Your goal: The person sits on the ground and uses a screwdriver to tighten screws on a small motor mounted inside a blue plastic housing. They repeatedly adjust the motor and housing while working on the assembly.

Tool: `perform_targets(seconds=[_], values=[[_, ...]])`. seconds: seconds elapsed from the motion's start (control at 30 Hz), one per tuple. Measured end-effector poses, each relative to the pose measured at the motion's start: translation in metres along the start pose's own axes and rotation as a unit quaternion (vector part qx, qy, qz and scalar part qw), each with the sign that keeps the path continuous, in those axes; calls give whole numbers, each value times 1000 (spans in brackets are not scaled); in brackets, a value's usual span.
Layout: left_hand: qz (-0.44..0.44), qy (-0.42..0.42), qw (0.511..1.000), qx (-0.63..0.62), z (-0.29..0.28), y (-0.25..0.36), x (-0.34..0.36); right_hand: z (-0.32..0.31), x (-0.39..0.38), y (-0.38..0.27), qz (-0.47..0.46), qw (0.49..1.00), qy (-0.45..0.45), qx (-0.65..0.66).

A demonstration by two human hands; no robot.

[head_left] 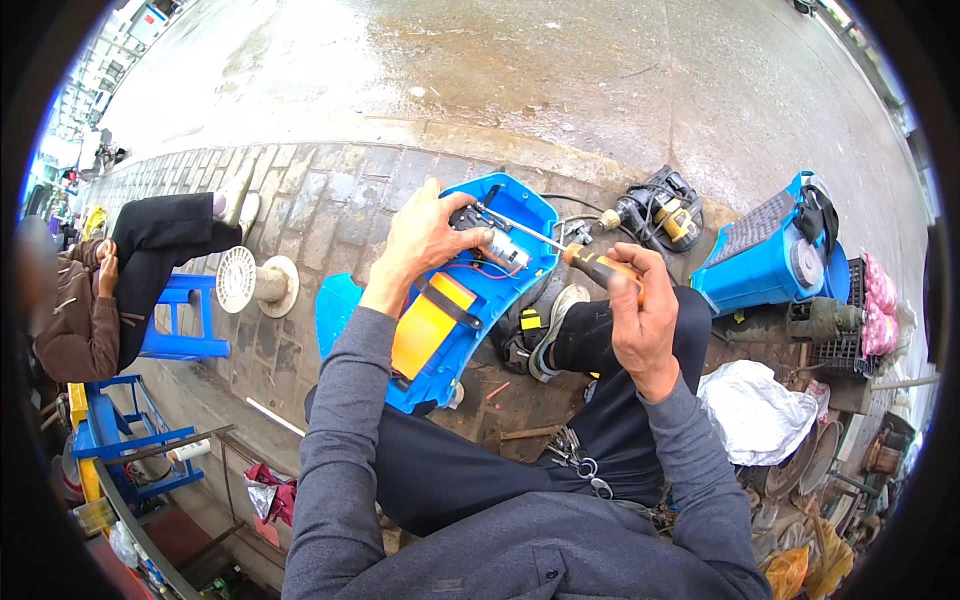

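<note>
Resting across the person's lap is one blue plastic housing (490, 300), its long axis running from the lower left by the thigh up to the right, open side up. Inside it sit one yellow block (425, 325) under one black strap (447, 303), one small grey motor (503, 250) above the block, and thin red wires (480, 268) between them. One screwdriver (560, 247) with an orange and black handle lies slanted over the housing's upper end, its shaft pointing up and left toward the motor, its handle down and right.

Both hands are at work. The left hand (420, 238) comes over the housing's upper left rim, wrist bent, fingers curled down and pressing on the dark part beside the motor. The right hand (640, 310), just right of the housing, is clenched around the screwdriver handle, thumb side up, forearm rising from the lower edge.

Right of the housing stands a second blue housing (765, 255); between them lies one yellow and black power drill (655, 215). Left of the housing lie one white spool (255, 282) and one blue stool (185, 320), where another person sits.
</note>
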State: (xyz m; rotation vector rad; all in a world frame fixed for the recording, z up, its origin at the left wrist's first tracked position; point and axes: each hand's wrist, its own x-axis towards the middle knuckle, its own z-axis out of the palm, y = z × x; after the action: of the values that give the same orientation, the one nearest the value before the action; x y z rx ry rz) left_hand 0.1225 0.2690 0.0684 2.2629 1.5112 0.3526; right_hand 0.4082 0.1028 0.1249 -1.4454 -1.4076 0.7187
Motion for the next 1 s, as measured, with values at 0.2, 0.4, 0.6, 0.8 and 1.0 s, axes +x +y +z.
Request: perform_targets(seconds=[0.2, 0.4, 0.6, 0.8, 1.0], values=[[-4, -5, 1000, -4, -1, 1, 0, 2, 2, 3, -216, 963, 75, -140], [-12, -15, 1000, -5, -2, 2, 0, 6, -7, 11, -19, 998, 50, -29], [-6, -6, 1000, -5, -1, 0, 0, 3, -12, 13, -10, 998, 49, -28], [-14, -12, 1000, 2, -3, 3, 0, 0, -4, 8, 169, 983, 56, 36], [-6, -6, 1000, 1, -4, 3, -1, 3, -10, 8, 7, 998, 38, 55]])
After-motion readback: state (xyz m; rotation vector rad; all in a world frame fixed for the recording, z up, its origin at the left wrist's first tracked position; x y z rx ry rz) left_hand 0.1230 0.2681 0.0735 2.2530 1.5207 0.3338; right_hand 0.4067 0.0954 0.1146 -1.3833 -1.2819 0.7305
